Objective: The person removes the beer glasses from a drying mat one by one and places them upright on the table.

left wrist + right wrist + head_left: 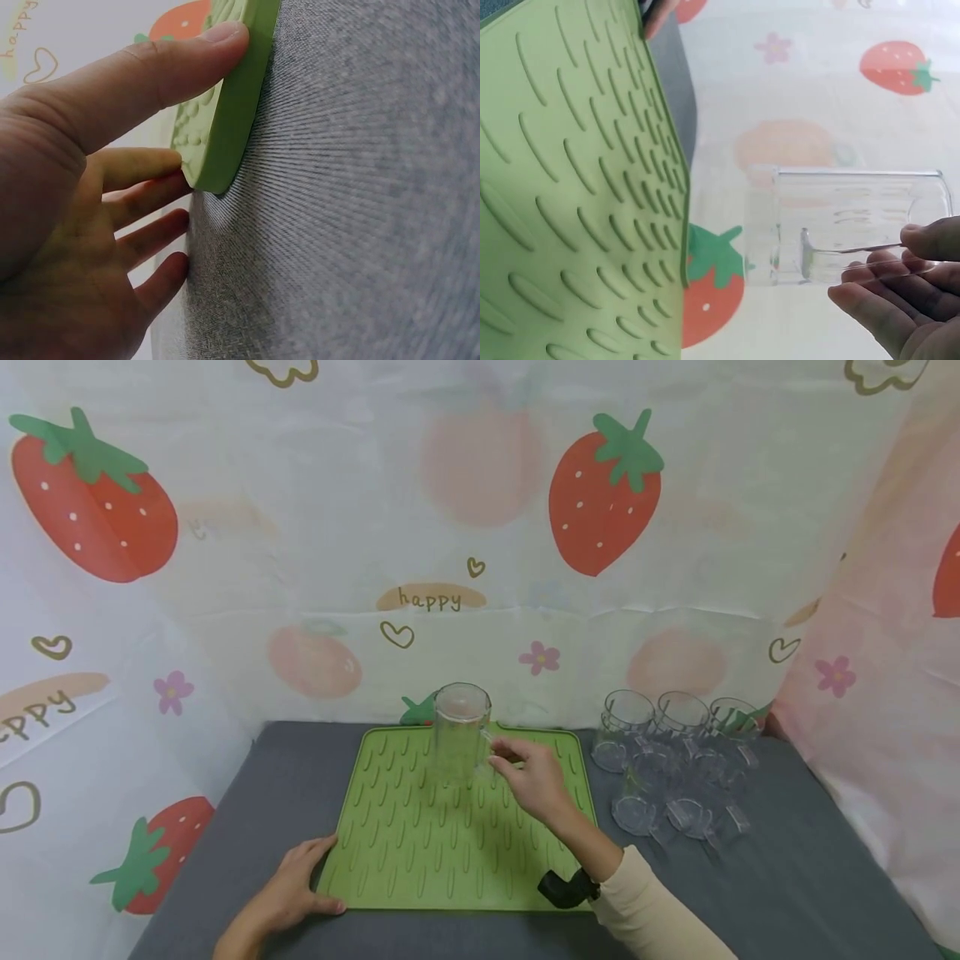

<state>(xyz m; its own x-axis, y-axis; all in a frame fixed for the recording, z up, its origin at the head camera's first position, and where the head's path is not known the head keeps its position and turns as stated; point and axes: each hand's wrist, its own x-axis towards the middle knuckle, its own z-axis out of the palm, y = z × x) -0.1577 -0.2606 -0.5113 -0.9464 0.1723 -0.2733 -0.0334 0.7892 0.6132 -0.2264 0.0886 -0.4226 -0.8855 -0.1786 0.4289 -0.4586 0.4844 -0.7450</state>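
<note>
A clear mug (459, 739) with a side handle hangs over the back part of a green ridged mat (420, 852). My right hand (534, 779) pinches its handle between thumb and fingers. In the right wrist view, a gap shows between the mug (840, 191) and the mat (592, 195). At the mat's front left corner rests my left hand (294, 883). Up close in the left wrist view, its thumb lies along the mat's edge (238, 112), and the other fingers extend loosely, the uppermost touching the mat's side.
Several more clear mugs (636, 814) stand in rows on the grey tabletop (795, 877), right of the mat. Behind and at both sides hangs a white sheet (360, 485) printed with strawberries. A black strap (566, 889) is around the right wrist.
</note>
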